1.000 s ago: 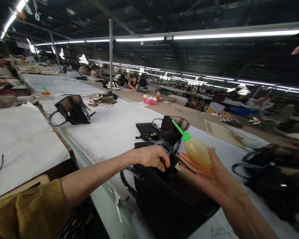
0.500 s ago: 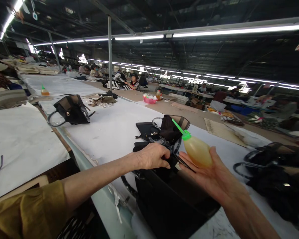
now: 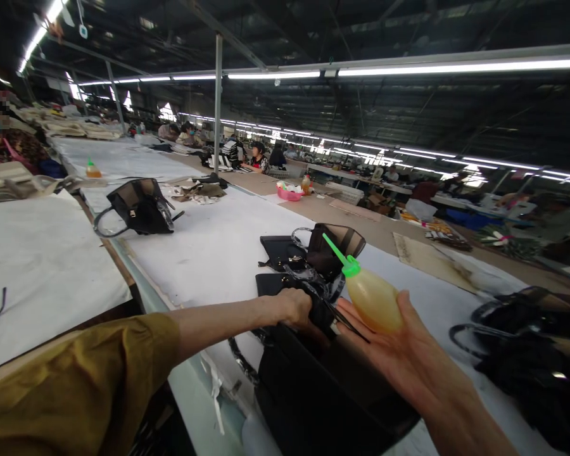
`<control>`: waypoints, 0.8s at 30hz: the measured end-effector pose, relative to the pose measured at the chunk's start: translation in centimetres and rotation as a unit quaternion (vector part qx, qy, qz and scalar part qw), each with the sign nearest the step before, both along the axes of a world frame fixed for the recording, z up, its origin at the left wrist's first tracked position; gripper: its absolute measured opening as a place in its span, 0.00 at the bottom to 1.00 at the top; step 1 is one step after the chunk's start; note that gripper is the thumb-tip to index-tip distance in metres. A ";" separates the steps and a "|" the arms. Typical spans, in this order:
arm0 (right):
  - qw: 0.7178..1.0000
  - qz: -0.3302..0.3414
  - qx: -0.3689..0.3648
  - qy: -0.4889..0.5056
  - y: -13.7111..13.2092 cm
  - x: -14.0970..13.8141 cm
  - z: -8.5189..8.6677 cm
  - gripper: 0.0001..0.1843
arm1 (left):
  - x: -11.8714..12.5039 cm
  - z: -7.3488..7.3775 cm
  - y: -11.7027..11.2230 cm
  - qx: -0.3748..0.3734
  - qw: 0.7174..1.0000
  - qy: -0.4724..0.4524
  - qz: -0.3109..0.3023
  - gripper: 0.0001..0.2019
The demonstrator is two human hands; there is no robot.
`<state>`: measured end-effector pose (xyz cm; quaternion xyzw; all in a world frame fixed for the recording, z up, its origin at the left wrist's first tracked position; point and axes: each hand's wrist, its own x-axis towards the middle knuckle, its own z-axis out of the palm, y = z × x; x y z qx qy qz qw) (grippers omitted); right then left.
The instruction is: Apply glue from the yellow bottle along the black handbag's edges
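A black handbag (image 3: 332, 392) lies on the white table (image 3: 218, 247) just in front of me. My left hand (image 3: 298, 308) is closed on the bag's upper edge, its fingers curled into dark material there. My right hand (image 3: 393, 348) is palm up beside it, with a yellowish squeeze bottle (image 3: 373, 299) resting in the palm. The bottle's green nozzle points up and to the left. The fingers of that hand are mostly stretched out under the bottle. Just behind my hands lie more black bag parts (image 3: 313, 253).
Another black handbag (image 3: 140, 207) lies farther back on the left. More dark bags (image 3: 527, 342) sit at the right. A small orange bottle (image 3: 92, 170) stands far left, a pink basket (image 3: 287, 190) farther back. Other people work at distant tables.
My left hand has drawn slightly back toward me along the bag's edge and gripped tighter. The right hand with the bottle has barely moved. The view has shifted a little.
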<state>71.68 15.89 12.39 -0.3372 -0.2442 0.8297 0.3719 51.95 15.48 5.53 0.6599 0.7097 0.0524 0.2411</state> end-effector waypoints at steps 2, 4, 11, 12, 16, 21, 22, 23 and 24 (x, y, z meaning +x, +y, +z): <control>1.000 -0.004 -0.004 0.001 0.1 0.0 0.1 0.25 | 0.3 -0.3 -0.1 0.018 1.000 -0.024 -0.009 0.36; 1.000 -0.006 -0.007 0.001 0.3 -0.1 0.0 0.26 | 0.5 -0.8 -0.2 0.029 0.996 -0.081 -0.017 0.29; 0.999 -0.031 0.024 -0.024 1.0 0.1 0.0 0.27 | 1.5 -2.3 -0.6 0.042 0.974 -0.222 -0.001 0.10; 0.999 -0.034 0.027 -0.027 1.0 0.2 0.0 0.27 | 1.6 -2.3 -0.7 0.045 0.970 -0.238 -0.003 0.09; 0.998 -0.041 0.037 -0.032 1.1 0.9 0.2 0.27 | 1.3 -1.3 -1.2 0.039 0.964 -0.263 0.000 0.08; 0.996 -0.076 0.043 -0.017 1.1 2.9 1.0 0.28 | 0.6 1.6 -2.6 0.079 0.932 -0.353 -0.034 0.05; 0.995 -0.087 0.044 -0.009 1.0 3.4 1.3 0.28 | 0.5 2.3 -2.9 0.083 0.928 -0.360 -0.038 0.07; 0.994 -0.098 0.043 -0.002 0.9 3.8 1.5 0.28 | 0.3 3.1 -3.1 0.085 0.929 -0.358 -0.040 0.09; 0.993 -0.106 0.043 0.006 0.6 4.1 1.8 0.29 | 0.2 3.8 -3.3 0.084 0.931 -0.353 -0.043 0.10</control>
